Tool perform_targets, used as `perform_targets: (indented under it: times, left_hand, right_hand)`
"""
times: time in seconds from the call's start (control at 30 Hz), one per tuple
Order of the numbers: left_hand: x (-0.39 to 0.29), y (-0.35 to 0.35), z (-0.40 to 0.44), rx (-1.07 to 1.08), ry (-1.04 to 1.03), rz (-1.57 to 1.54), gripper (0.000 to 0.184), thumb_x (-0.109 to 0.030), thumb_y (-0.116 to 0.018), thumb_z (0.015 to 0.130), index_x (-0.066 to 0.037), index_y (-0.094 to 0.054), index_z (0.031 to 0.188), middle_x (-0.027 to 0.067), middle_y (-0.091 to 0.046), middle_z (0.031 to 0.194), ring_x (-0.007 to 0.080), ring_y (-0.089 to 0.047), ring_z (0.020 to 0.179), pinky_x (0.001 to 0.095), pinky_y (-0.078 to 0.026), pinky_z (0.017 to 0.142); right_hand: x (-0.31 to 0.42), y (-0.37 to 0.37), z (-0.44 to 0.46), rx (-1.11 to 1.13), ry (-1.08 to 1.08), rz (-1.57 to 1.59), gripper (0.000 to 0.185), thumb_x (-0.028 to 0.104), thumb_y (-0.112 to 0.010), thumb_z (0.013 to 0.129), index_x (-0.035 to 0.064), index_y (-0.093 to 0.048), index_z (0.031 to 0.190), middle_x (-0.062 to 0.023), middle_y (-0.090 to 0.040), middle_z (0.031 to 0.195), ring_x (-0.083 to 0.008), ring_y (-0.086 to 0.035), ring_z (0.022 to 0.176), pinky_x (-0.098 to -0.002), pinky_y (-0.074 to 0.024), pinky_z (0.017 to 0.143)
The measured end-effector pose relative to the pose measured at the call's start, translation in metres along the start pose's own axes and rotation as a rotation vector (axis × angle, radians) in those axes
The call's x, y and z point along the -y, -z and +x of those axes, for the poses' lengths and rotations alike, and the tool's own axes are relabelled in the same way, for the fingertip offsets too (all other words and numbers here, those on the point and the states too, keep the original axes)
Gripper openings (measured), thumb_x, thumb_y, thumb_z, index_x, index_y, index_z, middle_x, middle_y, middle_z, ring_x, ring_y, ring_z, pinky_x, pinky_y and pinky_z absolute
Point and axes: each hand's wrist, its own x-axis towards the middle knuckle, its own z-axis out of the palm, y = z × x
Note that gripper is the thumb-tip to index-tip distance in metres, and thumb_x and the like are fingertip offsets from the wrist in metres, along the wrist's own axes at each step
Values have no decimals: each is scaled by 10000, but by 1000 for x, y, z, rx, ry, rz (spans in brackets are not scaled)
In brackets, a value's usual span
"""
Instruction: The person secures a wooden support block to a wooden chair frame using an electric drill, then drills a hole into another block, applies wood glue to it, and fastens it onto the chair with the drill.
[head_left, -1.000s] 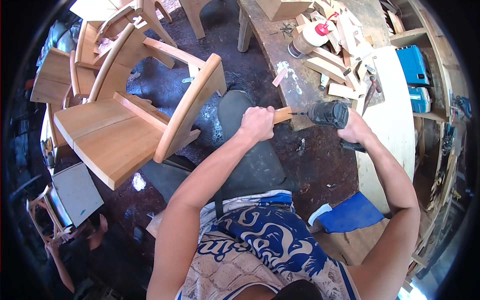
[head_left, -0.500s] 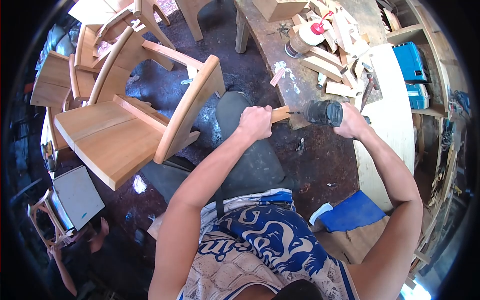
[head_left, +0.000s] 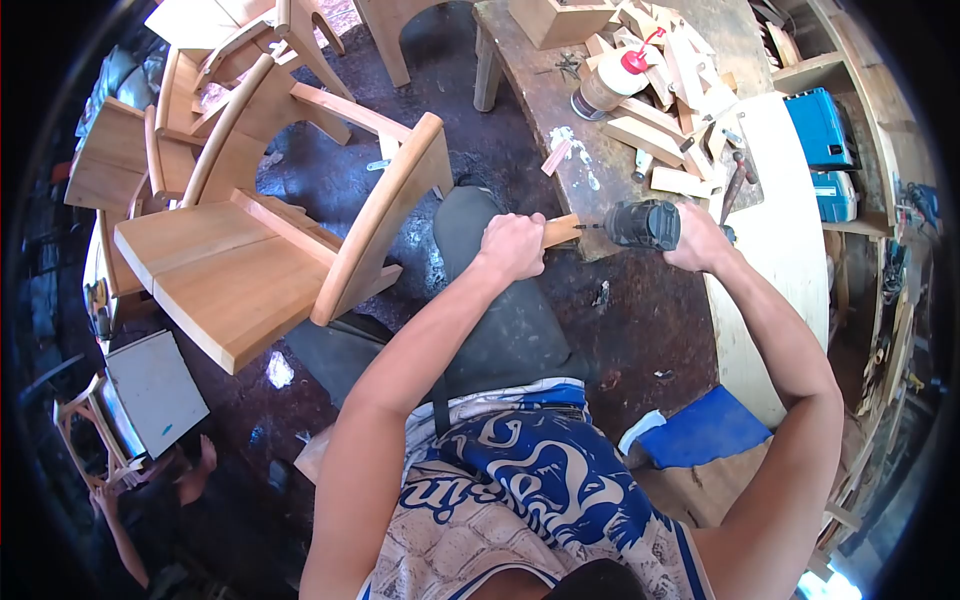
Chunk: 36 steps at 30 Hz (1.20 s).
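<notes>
My left hand (head_left: 513,246) is closed around a small wooden block (head_left: 562,230), whose right end sticks out past the fingers above my thigh. In my right hand (head_left: 698,238) is a dark power drill (head_left: 642,225), pointing left. Its thin bit meets or nearly meets the block's exposed end; the exact contact is too small to tell. The drill's handle is mostly hidden by my fingers. To the left of my left arm, a wooden chair (head_left: 240,265) lies tipped, its curved rail toward me.
The workbench (head_left: 560,105) ahead holds wood offcuts (head_left: 645,135), a glue bottle (head_left: 610,82) and a hammer (head_left: 737,185). Blue cases (head_left: 822,130) sit on a right shelf. More chairs stand at upper left. Another person's hand (head_left: 104,497) shows at lower left.
The drill and my right hand have shifted slightly left with the block still in my left hand. The view has moved a little.
</notes>
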Motion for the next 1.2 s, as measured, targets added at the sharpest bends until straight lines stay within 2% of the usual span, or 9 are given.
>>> perform_targets:
  times: [0.2,0.4,0.77,0.83,0.9,1.03,1.1,1.13,1.2]
  left_hand:
    - [-1,-1,-2,-2,30,7,368,-245,-741,755,27,-616,969,211,-703,731,377,-722,720,465,-579,718]
    - [2,-2,-3,-10,0,22,384,-262,-742,759,25,-614,982,207,-703,729,378,-720,716,465,-579,706]
    - [1,-1,-5,-4,-6,35,359,-232,-727,736,20,-626,971,209,-708,748,380,-720,729,469,-577,722]
    - [3,-1,-3,-35,-3,36,326,-210,-725,715,9,-634,937,208,-713,756,377,-723,730,461,-577,728]
    - [3,-1,-4,-38,-10,35,332,-218,-724,720,9,-638,946,212,-715,765,379,-724,735,463,-578,730]
    - [7,-1,-5,-45,-21,42,344,-233,-727,728,10,-640,956,210,-719,777,378,-726,745,466,-578,735]
    - [3,-1,-7,2,-10,73,411,-290,-729,784,14,-614,1036,212,-715,780,389,-721,759,480,-573,733]
    - [3,2,-6,63,32,65,434,-307,-726,798,11,-614,1071,221,-724,855,385,-720,839,484,-564,790]
    - [6,10,-6,28,52,20,422,-312,-719,795,5,-632,1060,222,-727,881,386,-718,862,484,-557,820]
  right_hand:
    - [-4,-4,-3,-158,83,129,283,109,-655,679,38,-670,954,-221,-710,917,-424,-669,925,-459,-551,829]
    - [0,-5,-1,-4,27,16,287,119,-676,673,47,-670,951,-215,-707,933,-412,-666,939,-461,-551,850]
    - [20,7,-1,17,-44,-50,301,143,-711,644,65,-676,933,-184,-719,932,-386,-678,937,-450,-553,862]
    - [24,11,-3,-36,81,-150,316,152,-717,637,66,-677,938,-182,-721,933,-382,-682,935,-444,-558,864]
    - [26,12,-1,-12,20,-164,348,174,-737,632,75,-690,961,-180,-724,945,-373,-684,949,-444,-559,875]
    - [18,5,8,-17,103,-211,486,218,-758,636,108,-701,1106,-173,-730,974,-358,-685,991,-457,-554,887]
    - [14,3,2,-54,172,-288,486,225,-738,660,96,-684,1125,-203,-724,937,-378,-693,942,-463,-564,842]
    - [14,5,0,-30,186,-143,446,214,-713,673,89,-692,1101,-240,-711,883,-410,-695,879,-467,-573,798]
    - [-1,-2,-4,-91,114,-175,440,201,-706,669,64,-692,1086,-253,-704,856,-421,-694,853,-465,-574,777]
